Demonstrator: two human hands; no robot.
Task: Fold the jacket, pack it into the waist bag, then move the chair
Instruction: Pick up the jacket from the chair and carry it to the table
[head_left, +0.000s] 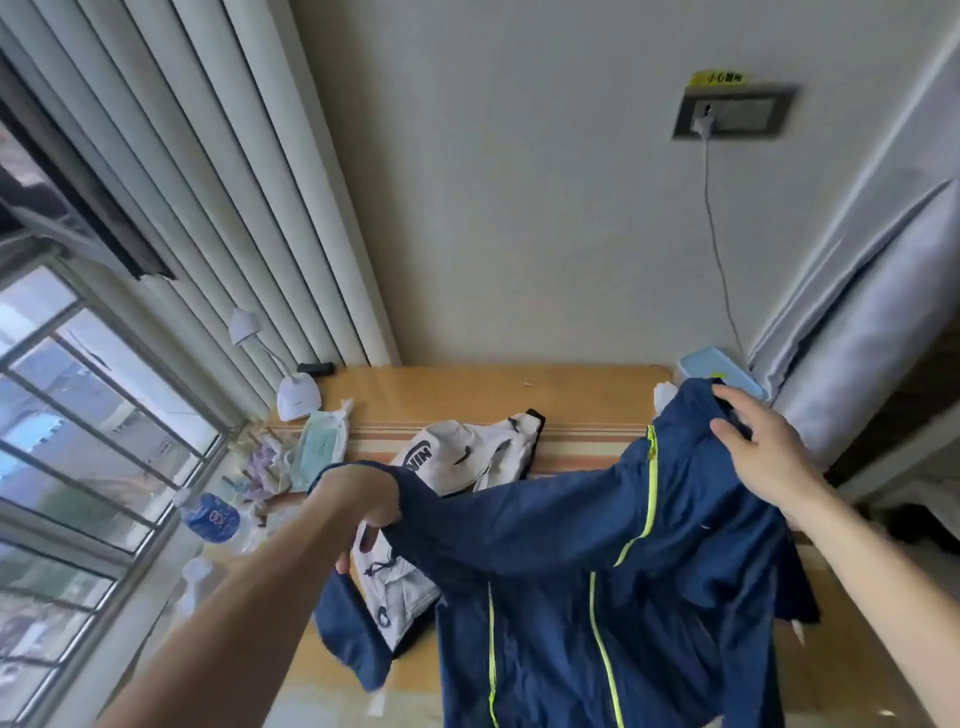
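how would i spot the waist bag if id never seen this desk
Find the wooden desk below the wall socket. Mid-desk, just behind the blue jacket being held up, lies the waist bag: the only pale grey pouch, with dark printed lettering and black trim.

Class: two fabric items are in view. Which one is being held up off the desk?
The navy jacket with neon-yellow zips; the white waist bag lies on the desk.

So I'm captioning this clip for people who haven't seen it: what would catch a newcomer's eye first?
First, the navy jacket with neon-yellow zips, held spread above the wooden desk between the left hand and the right hand. Just behind it, at the desk's middle, lies the pale waist bag. At the back left by the window stands a small white lamp.
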